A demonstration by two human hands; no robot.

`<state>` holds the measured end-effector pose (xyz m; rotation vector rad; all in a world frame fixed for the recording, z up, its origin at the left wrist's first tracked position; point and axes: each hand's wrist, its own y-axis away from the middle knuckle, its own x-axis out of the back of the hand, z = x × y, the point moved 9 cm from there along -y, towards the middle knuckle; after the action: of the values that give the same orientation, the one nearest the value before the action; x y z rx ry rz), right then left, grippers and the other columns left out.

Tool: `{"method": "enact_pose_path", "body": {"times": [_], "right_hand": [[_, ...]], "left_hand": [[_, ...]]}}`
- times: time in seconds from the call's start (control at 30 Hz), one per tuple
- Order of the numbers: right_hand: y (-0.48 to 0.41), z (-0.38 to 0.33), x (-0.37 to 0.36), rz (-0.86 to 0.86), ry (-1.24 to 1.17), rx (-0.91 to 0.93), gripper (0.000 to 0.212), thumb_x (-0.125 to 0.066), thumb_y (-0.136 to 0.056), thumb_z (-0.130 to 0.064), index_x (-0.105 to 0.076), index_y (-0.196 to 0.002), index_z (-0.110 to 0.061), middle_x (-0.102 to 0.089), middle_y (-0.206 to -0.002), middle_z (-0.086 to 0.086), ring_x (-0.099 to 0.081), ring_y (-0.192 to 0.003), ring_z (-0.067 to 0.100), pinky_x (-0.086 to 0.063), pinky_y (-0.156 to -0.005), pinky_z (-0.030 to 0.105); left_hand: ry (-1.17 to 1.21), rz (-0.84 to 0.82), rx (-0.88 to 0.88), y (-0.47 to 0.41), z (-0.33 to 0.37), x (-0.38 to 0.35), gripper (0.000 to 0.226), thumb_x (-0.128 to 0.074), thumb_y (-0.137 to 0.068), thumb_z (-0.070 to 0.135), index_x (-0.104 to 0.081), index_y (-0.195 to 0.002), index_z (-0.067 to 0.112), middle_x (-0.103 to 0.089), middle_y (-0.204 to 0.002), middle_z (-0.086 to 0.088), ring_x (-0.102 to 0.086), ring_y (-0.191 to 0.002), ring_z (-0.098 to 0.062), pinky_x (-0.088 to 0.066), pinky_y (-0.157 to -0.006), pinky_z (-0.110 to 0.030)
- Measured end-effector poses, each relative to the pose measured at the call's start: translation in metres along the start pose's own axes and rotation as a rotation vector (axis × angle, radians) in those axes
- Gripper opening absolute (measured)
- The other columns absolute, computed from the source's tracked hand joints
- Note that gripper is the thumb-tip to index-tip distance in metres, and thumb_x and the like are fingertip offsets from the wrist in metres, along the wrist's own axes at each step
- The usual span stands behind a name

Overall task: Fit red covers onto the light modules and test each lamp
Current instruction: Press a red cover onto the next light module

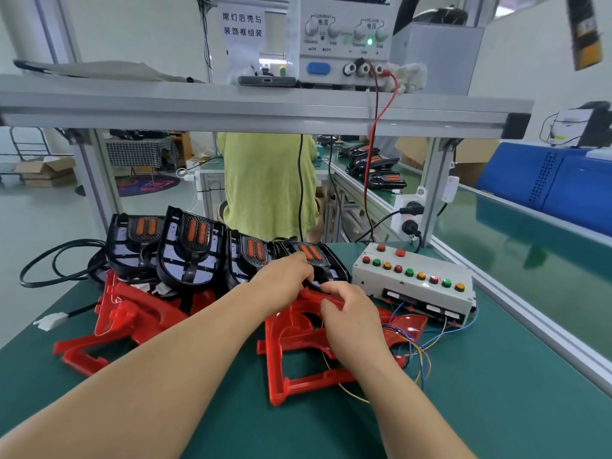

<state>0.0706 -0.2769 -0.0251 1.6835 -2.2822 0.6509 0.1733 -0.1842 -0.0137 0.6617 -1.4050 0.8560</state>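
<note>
The left hand (285,279) reaches forward, its fingers curled round the lower edge of the rightmost light module (316,256), a black housing with two orange strips that lies near the middle of the bench (480,402), towards its far edge. Just beside it the right hand (351,314) has its fingers bent over the upper rim of a red cover (277,359) and grips it; this cover lies flat on the green mat under both hands, its top edge touching the module that the left hand holds. Whether the two parts are already joined cannot be told. Three more light modules (193,250) stand tilted in a row to the left, along the far edge, overlapping one another. In front of them, towards the left edge, lies a heap of further red covers (132,321). A white connector (49,321) and a coiled black cable (59,260) lie at the left edge. By the right edge sits a grey control box (414,286) with red, green and yellow buttons, and thin coloured wires (419,351) run from it to the cover beneath the right hand. On the shelf above stands a power supply (344,38) with a green lamp lit.
</note>
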Motion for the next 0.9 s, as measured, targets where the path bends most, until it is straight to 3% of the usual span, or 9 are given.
{"method": "enact_pose_path", "body": {"times": [0.23,0.33,0.47,0.6,0.73,0.8,0.83,0.9], "right_hand": [[-0.001,0.003,-0.003,-0.003,0.006,-0.016,0.034,-0.052,-0.096,-0.016,-0.061,-0.128,-0.025,-0.054,-0.122,-0.011,-0.051,-0.107,0.004,-0.036,-0.077,0.009],[-0.001,0.004,-0.003,-0.006,0.037,-0.01,0.034,-0.052,-0.096,-0.017,-0.061,-0.128,-0.024,-0.054,-0.124,-0.009,-0.051,-0.112,0.006,-0.039,-0.089,0.019],[0.0,0.004,-0.004,-0.002,0.046,-0.006,0.031,-0.053,-0.096,-0.018,-0.062,-0.124,-0.025,-0.056,-0.122,-0.009,-0.052,-0.105,0.005,-0.038,-0.086,0.021],[-0.001,0.006,-0.005,-0.019,0.059,-0.024,0.033,-0.053,-0.096,-0.019,-0.061,-0.127,-0.025,-0.056,-0.128,-0.007,-0.053,-0.112,0.009,-0.04,-0.092,0.025],[-0.001,-0.001,-0.003,0.009,-0.02,-0.002,0.037,-0.057,-0.097,-0.026,-0.057,-0.133,-0.023,-0.06,-0.132,-0.005,-0.056,-0.121,0.007,-0.04,-0.104,0.026],[-0.001,-0.004,-0.001,0.04,-0.187,0.007,0.021,-0.061,-0.094,-0.036,-0.062,-0.115,-0.036,-0.067,-0.116,-0.018,-0.061,-0.105,-0.009,-0.046,-0.103,0.028],[0.0,-0.004,-0.002,0.044,-0.287,-0.014,0.017,-0.063,-0.09,-0.044,-0.064,-0.106,-0.037,-0.07,-0.107,-0.02,-0.063,-0.098,-0.011,-0.049,-0.101,0.03],[0.002,-0.002,-0.005,0.044,-0.495,-0.063,0.039,-0.066,-0.078,-0.061,-0.067,-0.102,-0.03,-0.073,-0.1,-0.016,-0.066,-0.096,-0.003,-0.052,-0.1,0.039]], "left_hand": [[0.066,0.079,-0.051,0.009,0.001,0.008,0.025,-0.054,-0.095,0.0,-0.062,-0.118,0.007,-0.049,-0.122,-0.007,-0.058,-0.1,-0.027,-0.047,-0.088,-0.041],[0.136,0.153,-0.044,0.012,-0.002,0.016,0.025,-0.054,-0.097,-0.001,-0.061,-0.119,0.007,-0.049,-0.123,-0.007,-0.061,-0.103,-0.024,-0.048,-0.088,-0.034],[0.162,0.263,-0.064,0.017,-0.004,0.03,0.024,-0.054,-0.098,0.002,-0.061,-0.121,0.006,-0.051,-0.123,-0.004,-0.06,-0.106,-0.022,-0.047,-0.089,-0.03],[0.327,0.444,-0.073,0.035,-0.008,0.04,0.02,-0.05,-0.098,0.008,-0.063,-0.111,-0.001,-0.049,-0.091,0.02,-0.057,-0.092,-0.024,-0.044,-0.063,-0.005],[0.389,0.502,-0.075,0.049,0.002,0.044,0.022,-0.05,-0.099,0.013,-0.064,-0.11,0.001,-0.05,-0.091,0.02,-0.054,-0.093,-0.017,-0.039,-0.064,0.001],[0.355,0.504,-0.114,0.055,0.013,0.046,0.018,-0.053,-0.098,0.011,-0.064,-0.111,0.004,-0.052,-0.096,0.015,-0.057,-0.092,-0.02,-0.045,-0.072,-0.008],[0.294,0.498,-0.128,0.058,0.019,0.046,0.017,-0.055,-0.097,0.007,-0.063,-0.112,0.006,-0.052,-0.101,0.008,-0.058,-0.089,-0.023,-0.05,-0.075,-0.021],[0.202,0.529,-0.147,0.066,0.03,0.048,0.019,-0.056,-0.095,0.003,-0.061,-0.111,0.01,-0.051,-0.105,-0.003,-0.059,-0.085,-0.024,-0.05,-0.073,-0.04]]}}
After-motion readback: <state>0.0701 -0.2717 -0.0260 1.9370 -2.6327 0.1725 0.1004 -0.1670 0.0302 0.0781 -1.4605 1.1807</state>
